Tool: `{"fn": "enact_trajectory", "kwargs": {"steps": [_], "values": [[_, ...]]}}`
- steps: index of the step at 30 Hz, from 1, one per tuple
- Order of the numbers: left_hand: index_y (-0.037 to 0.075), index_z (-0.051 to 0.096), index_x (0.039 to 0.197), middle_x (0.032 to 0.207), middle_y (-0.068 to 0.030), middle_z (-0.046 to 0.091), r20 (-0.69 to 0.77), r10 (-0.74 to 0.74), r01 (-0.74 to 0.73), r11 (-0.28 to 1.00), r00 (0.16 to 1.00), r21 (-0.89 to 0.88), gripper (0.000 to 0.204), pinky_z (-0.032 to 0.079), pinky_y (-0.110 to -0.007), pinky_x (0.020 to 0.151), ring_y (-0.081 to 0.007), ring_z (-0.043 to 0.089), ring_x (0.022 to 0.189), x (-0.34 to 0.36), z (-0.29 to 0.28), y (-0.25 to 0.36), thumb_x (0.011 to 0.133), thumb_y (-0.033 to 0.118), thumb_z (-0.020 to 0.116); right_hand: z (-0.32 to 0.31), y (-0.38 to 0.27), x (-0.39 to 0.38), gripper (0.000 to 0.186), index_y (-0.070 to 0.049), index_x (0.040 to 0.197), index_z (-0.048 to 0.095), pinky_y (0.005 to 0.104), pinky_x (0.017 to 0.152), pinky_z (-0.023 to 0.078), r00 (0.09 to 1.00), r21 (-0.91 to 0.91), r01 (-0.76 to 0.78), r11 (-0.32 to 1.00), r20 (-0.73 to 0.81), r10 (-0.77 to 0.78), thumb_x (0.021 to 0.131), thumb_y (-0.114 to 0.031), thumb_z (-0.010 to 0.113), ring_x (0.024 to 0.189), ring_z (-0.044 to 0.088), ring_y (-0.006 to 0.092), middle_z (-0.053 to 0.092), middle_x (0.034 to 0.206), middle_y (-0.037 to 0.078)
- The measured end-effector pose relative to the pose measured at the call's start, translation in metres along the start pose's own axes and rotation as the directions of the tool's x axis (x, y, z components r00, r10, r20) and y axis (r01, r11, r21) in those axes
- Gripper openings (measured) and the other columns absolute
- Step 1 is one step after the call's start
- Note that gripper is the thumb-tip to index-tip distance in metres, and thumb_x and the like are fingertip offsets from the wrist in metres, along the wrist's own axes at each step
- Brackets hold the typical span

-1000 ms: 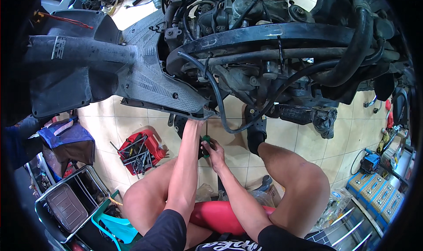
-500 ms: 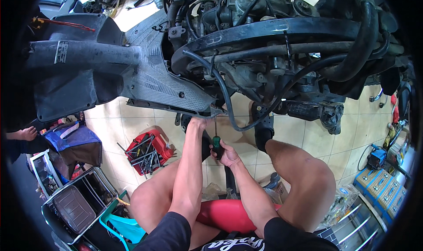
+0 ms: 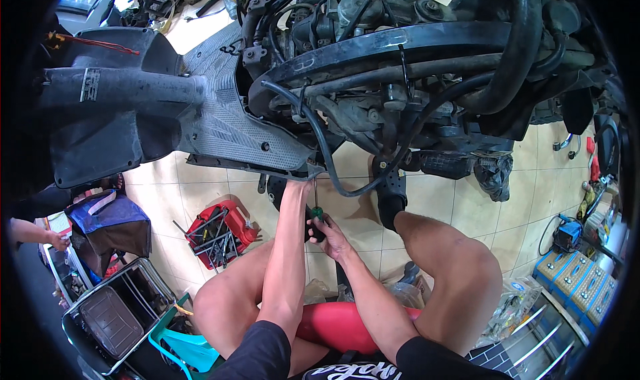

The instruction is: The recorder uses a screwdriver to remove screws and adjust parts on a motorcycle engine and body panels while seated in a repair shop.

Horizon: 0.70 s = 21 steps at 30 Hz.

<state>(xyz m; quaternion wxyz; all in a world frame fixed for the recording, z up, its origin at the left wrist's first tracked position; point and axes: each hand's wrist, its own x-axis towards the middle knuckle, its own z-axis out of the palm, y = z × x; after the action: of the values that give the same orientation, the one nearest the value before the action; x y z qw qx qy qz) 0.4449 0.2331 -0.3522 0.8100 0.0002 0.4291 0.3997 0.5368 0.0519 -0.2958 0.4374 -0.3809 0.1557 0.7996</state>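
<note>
A stripped scooter hangs over me, its engine and frame tubes (image 3: 427, 53) bare and a grey footboard panel (image 3: 233, 130) to the left. My right hand (image 3: 330, 237) grips a screwdriver with a green and black handle (image 3: 317, 215), its shaft pointing up at the panel's lower edge. My left hand (image 3: 295, 188) reaches up beside the shaft and touches the underside of the panel near the tip. A black hose (image 3: 333, 173) loops down just right of both hands.
A red tool tray (image 3: 217, 230) with several tools lies on the tiled floor at left. A metal basket (image 3: 110, 317) and teal stool (image 3: 183, 343) sit lower left. Another person's hand (image 3: 57, 239) shows at far left. Blue boxes (image 3: 577, 283) stand at right. I sit on a red stool (image 3: 337, 327).
Both hands with the screwdriver have held their place under the panel; the view has shifted slightly, and the other person's hand at far left has come more into sight.
</note>
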Motion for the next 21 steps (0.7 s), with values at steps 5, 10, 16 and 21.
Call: {"fn": "enact_trajectory", "kwargs": {"steps": [5,10,16,21], "values": [[0.007,0.063,0.099,0.097,-0.0129,0.069,0.003,-0.012,0.012,1.000,1.000,0.015,0.011,0.056,-0.038,0.067,-0.0260,0.066,0.081,0.001,-0.004,-0.001,0.093,0.016,0.060,-0.010,-0.004,0.006,0.036,-0.013,0.117,0.057,0.0253,0.051,0.041,0.992,0.101,-0.118,0.988,0.064,0.112,0.096,-0.041,0.064,0.067,0.057,0.0134,0.065,0.098,0.004],[0.007,0.063,0.098,0.097,-0.0131,0.069,0.018,-0.020,0.019,1.000,1.000,0.024,0.010,0.056,-0.038,0.066,-0.0259,0.066,0.080,0.004,-0.009,0.001,0.092,0.016,0.061,-0.017,-0.006,0.008,0.049,-0.015,0.112,0.057,0.0251,0.041,0.025,0.959,0.159,-0.221,0.962,0.214,0.185,0.097,-0.062,0.047,0.048,0.034,0.0103,0.052,0.078,-0.001],[0.007,0.063,0.097,0.096,-0.0133,0.069,0.026,-0.031,0.029,0.998,0.999,0.051,0.010,0.057,-0.038,0.066,-0.0259,0.066,0.079,0.001,-0.015,0.001,0.092,0.015,0.061,-0.013,-0.011,0.010,0.047,-0.015,0.106,0.056,0.0255,0.037,0.025,0.866,0.252,-0.404,0.880,0.415,0.279,0.097,-0.060,0.047,0.043,0.034,0.0105,0.047,0.069,-0.002],[0.007,0.062,0.098,0.098,-0.0141,0.067,0.080,-0.024,0.020,0.999,0.997,0.050,0.011,0.057,-0.040,0.069,-0.0265,0.065,0.081,-0.004,-0.021,0.000,0.093,0.015,0.059,-0.007,-0.017,0.006,0.048,-0.016,0.104,0.057,0.0268,0.037,0.028,0.763,0.256,-0.488,0.834,0.589,0.266,0.095,-0.063,0.050,0.044,0.043,0.0126,0.054,0.069,-0.001]]}}
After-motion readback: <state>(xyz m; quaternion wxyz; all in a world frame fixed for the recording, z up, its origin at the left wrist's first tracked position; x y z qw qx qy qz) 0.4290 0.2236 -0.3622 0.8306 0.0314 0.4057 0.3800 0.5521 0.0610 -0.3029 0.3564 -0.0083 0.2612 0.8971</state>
